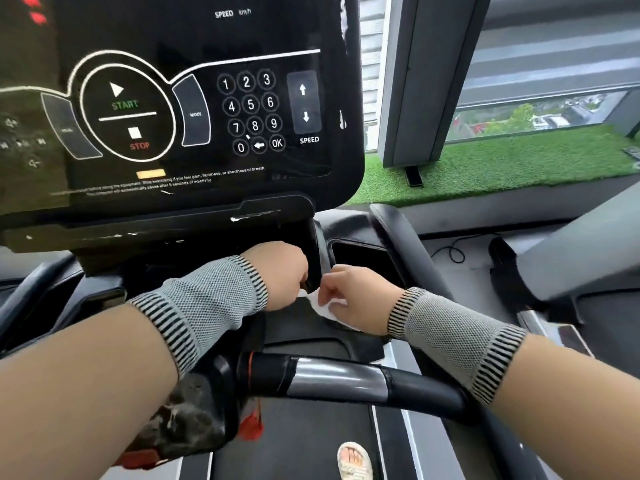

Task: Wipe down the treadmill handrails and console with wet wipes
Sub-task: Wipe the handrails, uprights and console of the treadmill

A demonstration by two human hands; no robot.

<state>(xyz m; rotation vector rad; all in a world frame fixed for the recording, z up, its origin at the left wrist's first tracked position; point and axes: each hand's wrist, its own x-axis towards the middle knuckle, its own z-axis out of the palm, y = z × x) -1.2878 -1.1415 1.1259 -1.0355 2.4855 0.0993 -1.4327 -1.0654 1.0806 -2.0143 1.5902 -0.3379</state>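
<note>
Right grip (349, 292) pinches white wet wipe (323, 308), fingers curled on its top edge. Left grip (280, 275) curled at wipe's other edge; what else it holds, cannot tell. Wipe sits just under console (194, 109), above front handrail (346, 375). Risk: two-way pull tears thin sheet, or it drops onto belt (311, 445). Console face glossy black. Green turf (502, 168), window beyond.

green artificial turf (502, 168), black cable (450, 252), sandalled foot (355, 460)
</note>
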